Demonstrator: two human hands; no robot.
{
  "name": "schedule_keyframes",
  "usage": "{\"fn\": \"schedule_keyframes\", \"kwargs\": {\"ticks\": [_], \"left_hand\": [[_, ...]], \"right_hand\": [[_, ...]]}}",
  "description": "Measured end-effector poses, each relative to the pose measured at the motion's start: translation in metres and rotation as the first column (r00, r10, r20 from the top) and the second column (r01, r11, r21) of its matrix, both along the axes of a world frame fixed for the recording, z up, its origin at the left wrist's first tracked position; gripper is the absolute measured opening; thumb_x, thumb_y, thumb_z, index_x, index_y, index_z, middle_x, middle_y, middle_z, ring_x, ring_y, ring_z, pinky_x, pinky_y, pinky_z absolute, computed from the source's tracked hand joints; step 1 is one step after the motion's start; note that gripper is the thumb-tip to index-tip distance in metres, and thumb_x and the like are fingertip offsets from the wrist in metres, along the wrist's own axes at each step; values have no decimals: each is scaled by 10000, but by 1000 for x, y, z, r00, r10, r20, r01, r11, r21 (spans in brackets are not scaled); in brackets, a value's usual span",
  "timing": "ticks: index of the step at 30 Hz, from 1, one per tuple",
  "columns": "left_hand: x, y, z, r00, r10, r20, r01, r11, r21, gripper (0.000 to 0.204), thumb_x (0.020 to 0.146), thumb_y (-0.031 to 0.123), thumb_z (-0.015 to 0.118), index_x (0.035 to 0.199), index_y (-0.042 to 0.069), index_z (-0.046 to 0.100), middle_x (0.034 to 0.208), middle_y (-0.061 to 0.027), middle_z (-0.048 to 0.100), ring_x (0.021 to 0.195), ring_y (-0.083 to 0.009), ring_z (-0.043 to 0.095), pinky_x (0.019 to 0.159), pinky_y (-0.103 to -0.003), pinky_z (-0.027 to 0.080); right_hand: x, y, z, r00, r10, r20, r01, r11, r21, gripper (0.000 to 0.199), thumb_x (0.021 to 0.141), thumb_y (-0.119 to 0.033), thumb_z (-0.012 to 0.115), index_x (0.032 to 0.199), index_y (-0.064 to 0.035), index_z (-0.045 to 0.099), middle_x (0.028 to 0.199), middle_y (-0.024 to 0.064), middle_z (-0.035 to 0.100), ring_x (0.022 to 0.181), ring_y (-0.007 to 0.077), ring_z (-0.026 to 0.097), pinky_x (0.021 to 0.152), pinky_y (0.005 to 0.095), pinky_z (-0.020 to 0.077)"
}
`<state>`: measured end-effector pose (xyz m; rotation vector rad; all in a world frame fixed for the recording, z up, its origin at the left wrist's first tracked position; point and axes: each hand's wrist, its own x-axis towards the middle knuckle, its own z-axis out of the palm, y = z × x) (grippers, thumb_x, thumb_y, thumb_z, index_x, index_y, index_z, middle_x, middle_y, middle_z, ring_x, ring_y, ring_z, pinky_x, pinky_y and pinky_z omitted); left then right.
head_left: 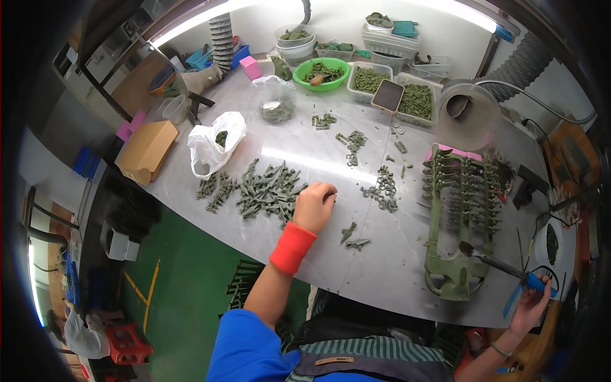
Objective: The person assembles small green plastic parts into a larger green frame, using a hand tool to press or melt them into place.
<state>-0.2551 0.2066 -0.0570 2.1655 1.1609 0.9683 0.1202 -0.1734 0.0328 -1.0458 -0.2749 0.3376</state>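
Observation:
My left hand (314, 207), above a red wristband, is closed in a pinch at the right edge of a pile of small green wax-like parts (270, 191). What sits between its fingers is too small to make out. Two similar loose parts (355, 239) lie just to its right. At the lower right, my right hand (533, 305) grips the blue handle of an electric soldering iron (499, 262). Its dark, broad tip hangs over the near end of a green frame (455, 270), whose long bars carry rows of small green parts (471, 197).
Small green rings and pieces (384, 189) lie mid-table. A white plastic bag (216, 145) and a clear bag (275, 102) stand at left. Behind are a green basin (294, 75), tubs of green parts (417, 102) and a phone (387, 97). A duct mouth (468, 118) is far right.

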Motion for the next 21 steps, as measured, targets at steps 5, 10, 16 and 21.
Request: {"fn": "schedule_keyframes", "kwargs": {"ticks": [5,10,16,21], "left_hand": [[3,30,-8,986,-83,-146,77,996,-48,102,771,23,659,870,4,673,808,-106,668,694,-208,657,645,-292,520],[-3,34,6,984,-141,112,176,886,-429,292,853,59,637,1141,26,604,981,-110,643,729,-152,670,637,-251,545],[-50,20,28,983,-16,-182,-5,993,-116,156,815,69,665,963,26,644,928,-76,641,652,-147,611,577,-267,490],[-60,-19,26,943,-28,-333,55,996,71,136,746,47,693,872,40,642,842,-68,596,738,-226,570,661,-319,471]], "right_hand": [[-2,3,0,1000,12,-1,-12,1000,4,177,951,-247,549,1000,-78,569,993,23,586,745,71,518,677,194,450],[-5,5,-2,998,-53,-13,54,998,16,176,950,-241,551,1009,-76,570,1007,29,592,835,82,561,679,194,454],[5,-4,-5,999,47,-24,-46,998,47,183,948,-241,556,1023,-75,572,1048,43,596,939,103,571,708,222,477],[5,1,-8,999,29,-14,-29,999,34,180,951,-238,547,1025,-76,572,1045,46,595,947,110,571,713,232,477]]}}
